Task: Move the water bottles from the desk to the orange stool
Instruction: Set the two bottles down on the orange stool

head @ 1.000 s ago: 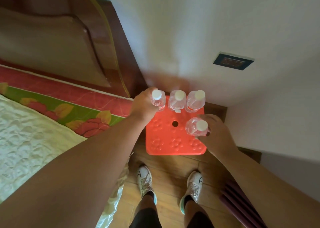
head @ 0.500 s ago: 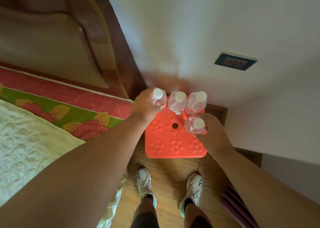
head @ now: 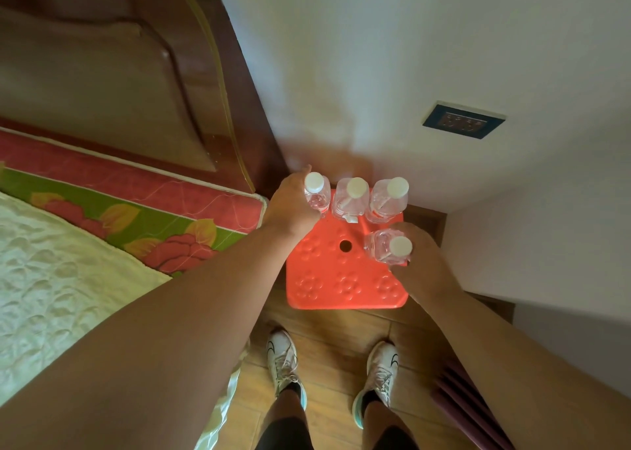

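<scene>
Orange stool (head: 327, 279) | far edge: three bottles | left hand (head: 290, 207) gripping corner bottle (head: 317, 195) | right hand (head: 421, 261) gripping fourth bottle (head: 389, 249), right edge

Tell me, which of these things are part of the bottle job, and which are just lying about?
Part of the job: orange stool, four water bottles, left hand, right hand.

Just there: bed, headboard, wall socket, white shoes.

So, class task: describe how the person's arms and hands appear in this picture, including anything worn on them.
Both forearms are bare, with no sleeves in view. The left hand and right hand wear no gloves, and no rings, watch or bracelets are visible. Nothing is marked on them.
</scene>
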The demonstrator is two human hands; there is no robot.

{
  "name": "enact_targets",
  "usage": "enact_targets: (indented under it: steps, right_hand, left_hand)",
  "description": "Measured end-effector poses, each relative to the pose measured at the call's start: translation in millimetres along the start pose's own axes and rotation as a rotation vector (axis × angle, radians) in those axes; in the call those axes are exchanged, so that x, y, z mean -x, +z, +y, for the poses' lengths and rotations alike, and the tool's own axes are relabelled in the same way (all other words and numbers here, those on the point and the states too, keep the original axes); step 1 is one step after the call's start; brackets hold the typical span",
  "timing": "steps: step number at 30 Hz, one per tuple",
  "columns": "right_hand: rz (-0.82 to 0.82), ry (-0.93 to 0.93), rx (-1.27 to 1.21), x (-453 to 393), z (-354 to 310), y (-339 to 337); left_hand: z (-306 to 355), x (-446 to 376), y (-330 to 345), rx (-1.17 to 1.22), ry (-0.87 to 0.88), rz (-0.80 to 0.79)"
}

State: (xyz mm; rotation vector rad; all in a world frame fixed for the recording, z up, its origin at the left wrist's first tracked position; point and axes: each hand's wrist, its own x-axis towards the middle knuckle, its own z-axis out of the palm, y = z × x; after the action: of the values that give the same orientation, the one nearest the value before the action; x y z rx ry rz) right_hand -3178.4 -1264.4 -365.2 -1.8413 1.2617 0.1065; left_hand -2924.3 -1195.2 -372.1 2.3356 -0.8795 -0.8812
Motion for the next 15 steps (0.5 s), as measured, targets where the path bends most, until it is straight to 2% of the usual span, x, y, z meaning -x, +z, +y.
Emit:
enact_targets:
  steps: [5, 10, 15]
  right_hand:
    - [-0.014, 0.054, 0.004, 8.5, -13.0, -8.2]
    - [-0.087, 0.158, 0.104, 29.5, -31.4, -40.5]
    - [0.009, 0.249, 0.115, 57.2, -55.6, -86.3]
  left_hand:
    - [7.8, 9.0, -11.7, -0.023, -0.036, -0.017]
    - [19.5, 36.8, -30.1, -0.122, 0.011, 0.003]
    - [47.5, 84.3, -62.3, -0.096, 0.011, 0.051]
